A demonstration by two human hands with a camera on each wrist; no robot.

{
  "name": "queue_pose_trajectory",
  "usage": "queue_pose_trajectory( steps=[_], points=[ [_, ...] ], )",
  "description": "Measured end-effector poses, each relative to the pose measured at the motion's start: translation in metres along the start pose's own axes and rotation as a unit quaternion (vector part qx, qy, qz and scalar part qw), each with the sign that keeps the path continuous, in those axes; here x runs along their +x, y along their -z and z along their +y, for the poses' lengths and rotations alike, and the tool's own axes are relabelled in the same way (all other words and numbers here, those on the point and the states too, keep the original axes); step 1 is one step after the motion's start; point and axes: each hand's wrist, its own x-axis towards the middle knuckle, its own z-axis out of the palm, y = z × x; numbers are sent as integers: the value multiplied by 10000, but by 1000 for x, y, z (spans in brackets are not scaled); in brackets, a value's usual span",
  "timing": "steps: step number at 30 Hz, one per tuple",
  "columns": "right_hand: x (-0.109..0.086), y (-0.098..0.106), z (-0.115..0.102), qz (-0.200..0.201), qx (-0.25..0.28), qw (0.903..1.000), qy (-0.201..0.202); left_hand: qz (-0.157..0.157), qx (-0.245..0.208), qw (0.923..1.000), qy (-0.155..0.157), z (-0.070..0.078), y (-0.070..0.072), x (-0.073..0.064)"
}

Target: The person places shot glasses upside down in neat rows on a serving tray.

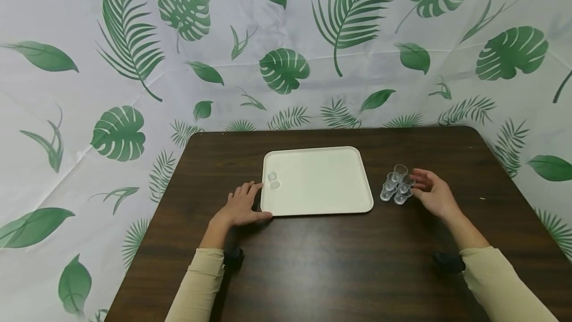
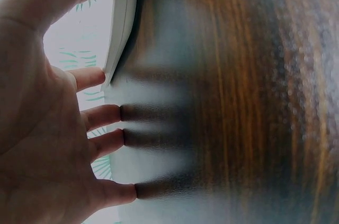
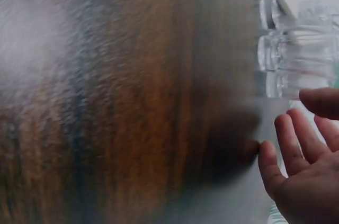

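A cream rectangular tray (image 1: pixel 319 180) lies on the table. My left hand (image 1: pixel 241 206) rests at its left edge, thumb by the near corner and fingers spread; in the left wrist view the other fingertips touch the tabletop. Near the left end of the tray is a small clear glass (image 1: pixel 275 185), its outline too faint to tell how it stands. To the tray's right, several clear shot glasses (image 1: pixel 390 186) stand bunched together. My right hand (image 1: pixel 434 194) is at their right side, fingers slightly bent, thumb close to the nearest glass (image 3: pixel 302 83); contact is unclear.
The dark wood-grain table (image 1: pixel 330 267) reaches back to a white cloth (image 1: pixel 286 29) printed with green leaves. Dark bands (image 1: pixel 234 258) sit under both wrists. The tray's raised rim (image 2: pixel 124 17) borders the left hand.
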Motion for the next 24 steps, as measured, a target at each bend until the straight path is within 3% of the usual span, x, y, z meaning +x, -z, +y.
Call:
queue_pose_trajectory(
  steps=[11, 24],
  points=[
    [1, -3, 10, -612, -534, 9962, -314, -20, -41, 10000, -27, 1, 2, 0],
    [0, -7, 12, -277, -505, 9982, -143, -68, -32, 10000, -22, 2, 3, 0]
  ],
)
